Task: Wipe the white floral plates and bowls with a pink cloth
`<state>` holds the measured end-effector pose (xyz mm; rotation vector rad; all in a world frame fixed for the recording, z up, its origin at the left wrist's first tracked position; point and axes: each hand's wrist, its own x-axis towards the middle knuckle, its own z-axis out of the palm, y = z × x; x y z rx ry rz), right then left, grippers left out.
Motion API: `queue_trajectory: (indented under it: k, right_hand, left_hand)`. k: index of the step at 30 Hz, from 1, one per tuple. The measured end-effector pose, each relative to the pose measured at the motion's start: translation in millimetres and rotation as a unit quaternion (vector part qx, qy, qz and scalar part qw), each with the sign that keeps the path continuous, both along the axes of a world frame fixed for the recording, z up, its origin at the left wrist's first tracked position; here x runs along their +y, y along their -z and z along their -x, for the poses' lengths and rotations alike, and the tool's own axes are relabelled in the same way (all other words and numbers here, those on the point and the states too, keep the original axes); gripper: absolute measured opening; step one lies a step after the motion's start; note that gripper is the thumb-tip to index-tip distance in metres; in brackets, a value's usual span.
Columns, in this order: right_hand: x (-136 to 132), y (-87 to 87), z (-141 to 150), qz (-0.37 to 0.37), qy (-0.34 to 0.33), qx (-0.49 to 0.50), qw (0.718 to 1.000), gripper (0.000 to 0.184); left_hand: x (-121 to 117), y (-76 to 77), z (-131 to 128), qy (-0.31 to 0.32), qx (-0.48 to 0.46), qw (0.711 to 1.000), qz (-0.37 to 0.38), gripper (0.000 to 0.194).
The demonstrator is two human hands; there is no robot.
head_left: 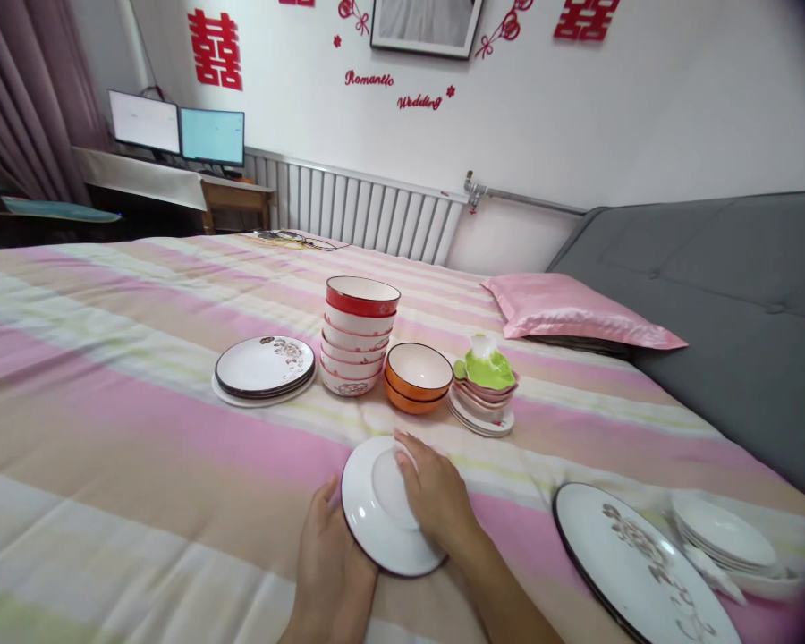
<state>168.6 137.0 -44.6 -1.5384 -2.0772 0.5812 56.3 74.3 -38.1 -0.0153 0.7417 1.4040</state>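
Note:
A white plate with a dark rim (376,514) is held upside down, tilted above the striped bedspread (127,429). My left hand (328,559) grips its near left edge from below, fingers curled round the rim. My right hand (436,496) lies over the plate's raised foot and right side, fingers bent on it. Just beyond stand an orange bowl (417,376), a stack of red and white bowls (359,335), and a stack of flowered plates (265,367).
A green leaf dish tops several small pink dishes (484,385). A large flowered plate (637,563) and stacked white dishes (724,541) lie at the near right. A pink pillow (570,309), grey headboard (744,304), radiator and desk with monitors (178,134) stand behind.

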Motion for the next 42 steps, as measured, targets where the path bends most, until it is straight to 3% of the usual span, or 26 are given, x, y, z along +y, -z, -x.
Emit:
queue_trajectory:
  k: [6,17,27,31,37,42]
  right_hand:
    - [-2,-3.9,0,0.003,0.032,-0.039,0.999,0.041]
    - [-8,-21.7,-5,0.039,0.099,-0.204,0.973,0.041]
    - [-33,-43.3,-11,0.06,0.013,-0.326,0.943,0.035]
    - [-50,-55.8,-5,0.088,-0.055,-0.336,0.936,0.031]
    - [-69,-71.4,10,0.136,-0.091,-0.331,0.929,0.037]
    - [-70,-83.7,11,0.112,-0.065,-0.267,0.955,0.046]
  left_hand:
    - [-1,0.9,1,0.005,-0.019,1.0,-0.003,0.047]
    - [0,2.5,2,0.011,-0.025,1.0,-0.01,0.048]
    - [-1,1.7,2,0.005,0.003,1.0,-0.003,0.046]
    - [-2,0.3,2,-0.005,-0.012,1.0,-0.002,0.045]
    - [0,-8.4,1,-0.02,-0.037,0.999,0.007,0.044]
    - [0,-9.4,2,-0.032,-0.051,0.998,0.003,0.042]
